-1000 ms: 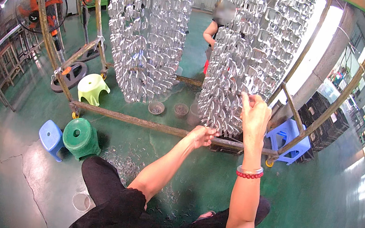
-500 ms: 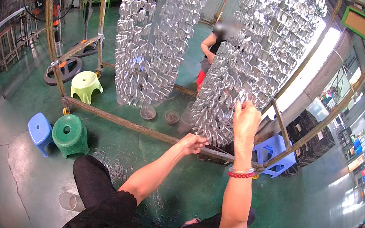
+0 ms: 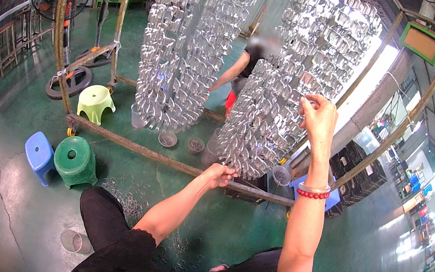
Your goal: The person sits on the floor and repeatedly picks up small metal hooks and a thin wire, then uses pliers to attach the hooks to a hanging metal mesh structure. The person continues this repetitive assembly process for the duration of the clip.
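Observation:
Two tall hanging sheets of shiny bent metal pieces fill the upper middle: a left one [image 3: 174, 68] and a right one [image 3: 279, 89]. Down at the bottom fringe of the right sheet, my left hand [image 3: 217, 176] has its fingers closed in a pinch. Whatever it grips is too small to name. My right hand [image 3: 319, 117] is raised at that sheet's right side, thumb and fingers pinched together; any small thing between them cannot be made out. Red beads [image 3: 313, 194] and a pale bangle circle my right wrist.
A wheeled frame's lower bar [image 3: 138, 148] crosses in front. Loose metal pieces [image 3: 127, 201] litter the floor. Stools, blue [image 3: 38, 155], dark green [image 3: 75, 163] and light green [image 3: 96, 102], stand left. Small bowls [image 3: 167, 139] sit beneath the sheets. Behind them is another person [image 3: 240, 72].
My right hand has moved up and to the right, away from the sheet's lower part. My left hand stays at the bottom fringe. The person behind has stretched an arm toward the left sheet.

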Available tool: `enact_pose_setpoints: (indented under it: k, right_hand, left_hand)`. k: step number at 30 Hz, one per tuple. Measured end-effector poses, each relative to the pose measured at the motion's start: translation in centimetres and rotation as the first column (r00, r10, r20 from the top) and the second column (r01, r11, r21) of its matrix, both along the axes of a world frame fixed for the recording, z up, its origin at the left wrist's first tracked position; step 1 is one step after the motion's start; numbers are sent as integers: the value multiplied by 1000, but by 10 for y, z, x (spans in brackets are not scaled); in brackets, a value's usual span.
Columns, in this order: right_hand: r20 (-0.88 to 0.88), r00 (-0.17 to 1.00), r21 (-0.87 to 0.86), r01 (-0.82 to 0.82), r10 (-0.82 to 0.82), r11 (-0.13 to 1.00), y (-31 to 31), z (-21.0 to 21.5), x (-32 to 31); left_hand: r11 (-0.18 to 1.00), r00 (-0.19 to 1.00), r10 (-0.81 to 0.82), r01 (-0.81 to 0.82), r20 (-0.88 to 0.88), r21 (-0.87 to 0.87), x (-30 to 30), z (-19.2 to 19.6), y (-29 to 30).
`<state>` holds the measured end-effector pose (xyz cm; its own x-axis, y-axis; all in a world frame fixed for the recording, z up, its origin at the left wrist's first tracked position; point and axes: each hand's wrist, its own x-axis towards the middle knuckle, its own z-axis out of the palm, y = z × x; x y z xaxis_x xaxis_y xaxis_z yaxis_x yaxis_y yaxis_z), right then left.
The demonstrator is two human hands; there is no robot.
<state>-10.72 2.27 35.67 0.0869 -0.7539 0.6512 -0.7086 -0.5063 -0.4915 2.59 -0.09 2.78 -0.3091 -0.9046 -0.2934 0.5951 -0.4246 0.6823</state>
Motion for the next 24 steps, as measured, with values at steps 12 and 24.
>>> enact_pose_setpoints:
  k: [12,24]
  right_hand:
    - [64,998,33,7,-9,999,-2,-2,10]
    - [-94,958,-243,242,-271,939,-6,-17,19]
  left_hand:
    - [1000,1000,28,-28,-7,4,5,0,2]
    - [998,998,60,-60,18,1,0,-1,4]
